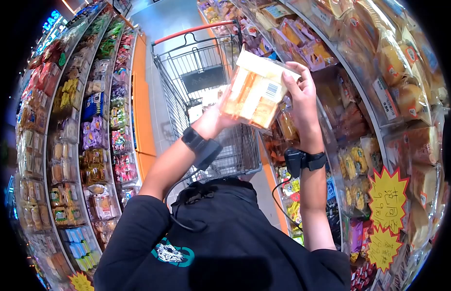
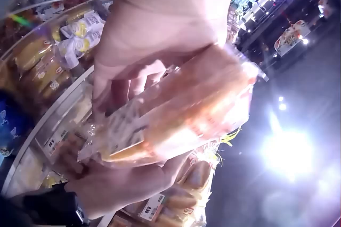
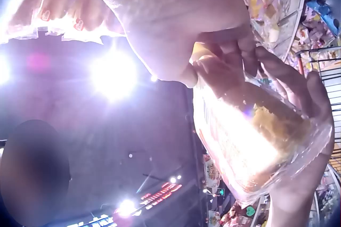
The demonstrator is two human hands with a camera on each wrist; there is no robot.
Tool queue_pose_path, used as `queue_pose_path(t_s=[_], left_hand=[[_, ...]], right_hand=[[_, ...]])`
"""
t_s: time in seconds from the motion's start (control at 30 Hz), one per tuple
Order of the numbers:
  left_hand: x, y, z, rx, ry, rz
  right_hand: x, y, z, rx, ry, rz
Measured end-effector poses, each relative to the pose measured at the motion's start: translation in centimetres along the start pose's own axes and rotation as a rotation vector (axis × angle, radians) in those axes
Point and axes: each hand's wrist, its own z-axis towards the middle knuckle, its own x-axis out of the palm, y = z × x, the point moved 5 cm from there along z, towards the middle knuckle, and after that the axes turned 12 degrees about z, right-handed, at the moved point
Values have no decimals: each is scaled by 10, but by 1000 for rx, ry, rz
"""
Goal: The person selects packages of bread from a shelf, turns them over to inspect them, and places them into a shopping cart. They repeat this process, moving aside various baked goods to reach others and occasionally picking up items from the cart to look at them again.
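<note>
Left hand (image 1: 218, 117): gripped the bagged bread (image 1: 247, 99) along its left side.
Right hand (image 1: 303, 89): pinched its upper right corner.
Shopping cart (image 1: 203, 80): stood ahead, between stocked shelves (image 1: 139, 97).

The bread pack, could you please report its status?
Left hand and right hand both holding bread pack. Barcode facing head camera. Nothing seen in the way.

This was a shop, a self-service food aisle, with a wire shopping cart (image 1: 203, 80) standing between the displays. Left of the cart, a tiered rack (image 1: 139, 92) was packed with bagged snacks (image 1: 93, 132); right of it, shelves (image 1: 379, 138) held wrapped bread (image 1: 410, 99), a printed price label (image 1: 384, 99) and yellow starburst signs (image 1: 389, 199) bearing handwritten prices.
</note>
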Motion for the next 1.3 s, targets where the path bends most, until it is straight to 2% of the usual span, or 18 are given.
queue_pose_path(t_s=[0.1, 0.23, 0.33, 0.4, 0.5, 0.67, 0.7, 0.77, 0.87, 0.97, 1.0, 1.1, 1.3], left_hand=[[19, -10, -4, 46, -25, 176], [23, -10, -8, 12, 3, 309], [21, -12, -10, -17, -69, 510], [19, -13, -14, -18, -96, 675], [6, -18, -17, 27, -295, 952], [-23, -22, -28, 148, -548, 679], [-25, -23, -29, 170, -554, 659], [-29, -28, -34, 215, -569, 622], [-41, -29, -38, 282, -543, 594], [-41, -26, -37, 333, -576, 603], [-44, -25, -37, 343, -578, 610], [-50, -17, -33, 344, -573, 611], [-40, -9, -29, 301, -585, 572]], right_hand=[[-8, -4, 2, -19, -37, 18], [-19, -18, -2, 20, -24, 71], [-23, -26, 0, -42, -47, 49], [-29, -40, 0, -12, -42, 2], [-35, -61, -2, 41, -91, -38], [-35, -111, -22, 255, -17, 90], [-31, -113, -27, 220, 15, 103], [-37, -129, -33, 290, 8, 32], [-38, -135, -45, 468, -129, 118], [-41, -142, -47, 418, -268, 199], [-42, -144, -48, 444, -245, 148], [-49, -163, -47, 303, -280, 132], [-56, -153, -44, 293, -225, 96]])
